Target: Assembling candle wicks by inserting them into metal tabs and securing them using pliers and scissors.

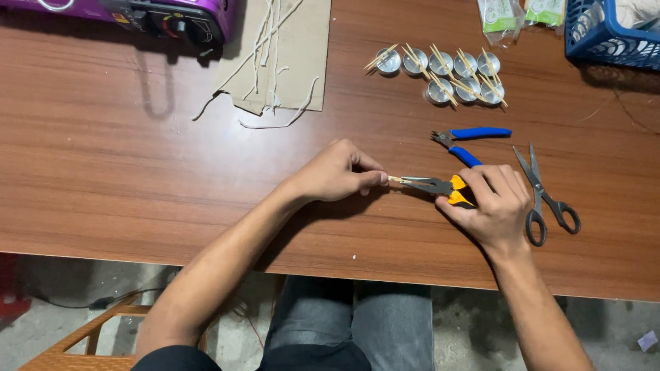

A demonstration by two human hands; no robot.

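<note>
Only the head camera here, looking straight down at a brown wooden table point(121, 165). The right hand point(494, 204) is wrapped around the yellow handles of a pair of needle-nose pliers point(435, 185), gripping them. The nose points left and bites on a small pale stick-like piece point(395, 180); too small to say what it is. The left hand point(338, 172) is curled up, fingertips pinching that same piece from the other side, right at the plier tips.

Just beside the right hand: black-handled scissors point(544, 197) lying flat, and blue-handled pliers point(467, 141) just above the yellow ones. Further up there's a cluster of small metal cups point(451, 72) with sticks laid across them, a blue basket point(598, 33) in the corner, a sheet of cardboard point(294, 50) with white strings on it, and a purple stove point(166, 11) at the top left.
</note>
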